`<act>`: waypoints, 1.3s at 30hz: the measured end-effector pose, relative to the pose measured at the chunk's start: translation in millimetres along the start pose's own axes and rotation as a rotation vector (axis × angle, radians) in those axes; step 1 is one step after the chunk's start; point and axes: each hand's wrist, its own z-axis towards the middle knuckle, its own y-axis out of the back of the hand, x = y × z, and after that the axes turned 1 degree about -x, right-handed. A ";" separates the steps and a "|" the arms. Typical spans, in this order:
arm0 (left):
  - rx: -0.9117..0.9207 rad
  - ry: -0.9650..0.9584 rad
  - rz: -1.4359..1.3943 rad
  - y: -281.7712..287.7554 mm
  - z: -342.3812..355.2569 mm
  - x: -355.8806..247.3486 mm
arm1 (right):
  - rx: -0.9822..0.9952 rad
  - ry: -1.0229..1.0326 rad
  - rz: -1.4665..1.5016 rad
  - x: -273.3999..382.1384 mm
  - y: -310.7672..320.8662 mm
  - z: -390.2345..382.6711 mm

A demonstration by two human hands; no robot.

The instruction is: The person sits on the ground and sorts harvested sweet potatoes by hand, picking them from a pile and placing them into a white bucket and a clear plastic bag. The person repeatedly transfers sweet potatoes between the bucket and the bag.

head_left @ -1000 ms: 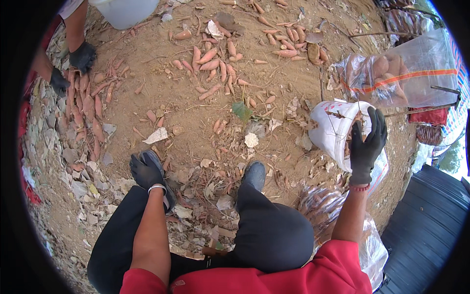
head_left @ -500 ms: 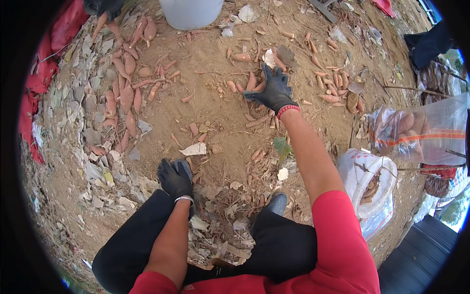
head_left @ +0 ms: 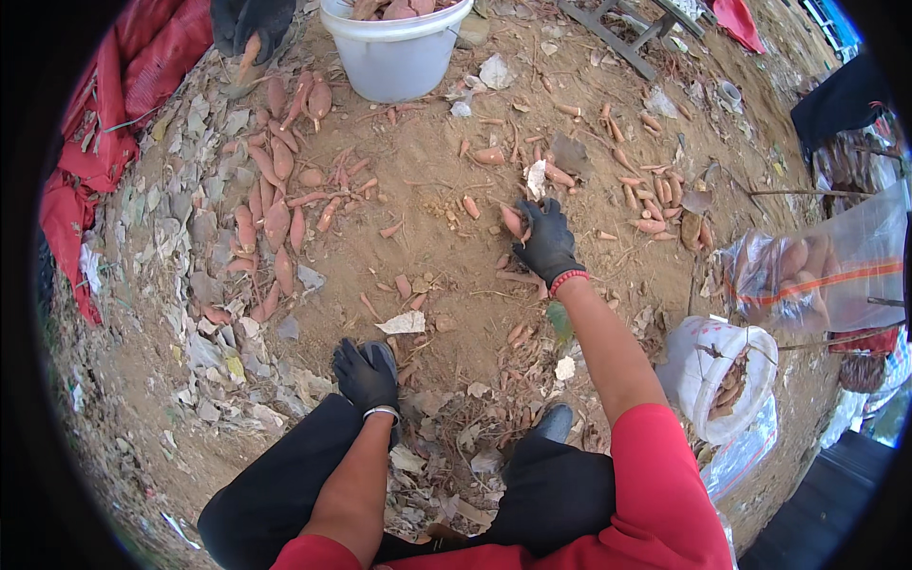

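In a dark glove, my right hand (head_left: 549, 239) is closed round a small reddish sweet potato (head_left: 512, 221) just above the bare soil. Part of it pokes out past the thumb side, and the glove hides the rest. Right beside the fingers lie a pale dry leaf (head_left: 536, 179) and another sweet potato (head_left: 560, 177). My left hand (head_left: 365, 375), gloved too, rests by my left shoe (head_left: 384, 357) with its fingers apart and nothing held. A loose pile of sweet potatoes (head_left: 276, 224) spreads over the ground at the left.
A white bucket (head_left: 394, 65) of sweet potatoes stands at the far side. Another person's gloved hand (head_left: 249, 24) holds a sweet potato at the upper left, near red sacks (head_left: 163, 57). Rightward are a small heap (head_left: 655, 204), a plastic bag (head_left: 817, 261) and a white pail (head_left: 698, 375).
My right hand has gone from spread fingers over the soil to a grip round a sweet potato. The view has shifted, showing more of the bucket. My left hand stays by the shoe.
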 end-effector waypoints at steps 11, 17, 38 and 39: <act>0.016 -0.011 0.035 -9.7 8.1 8.1 | -0.248 -0.062 0.809 -121.1 193.7 -165.4; -0.088 -0.056 0.070 -21.7 11.5 23.4 | -0.718 -0.346 0.505 -125.2 283.6 -274.3; 0.023 -0.003 0.078 -12.2 11.6 17.0 | -0.469 -0.939 -0.019 -290.2 120.3 -3.5; 0.048 0.009 0.071 -11.0 9.9 14.3 | -0.424 -0.851 -0.111 -302.9 131.9 -0.8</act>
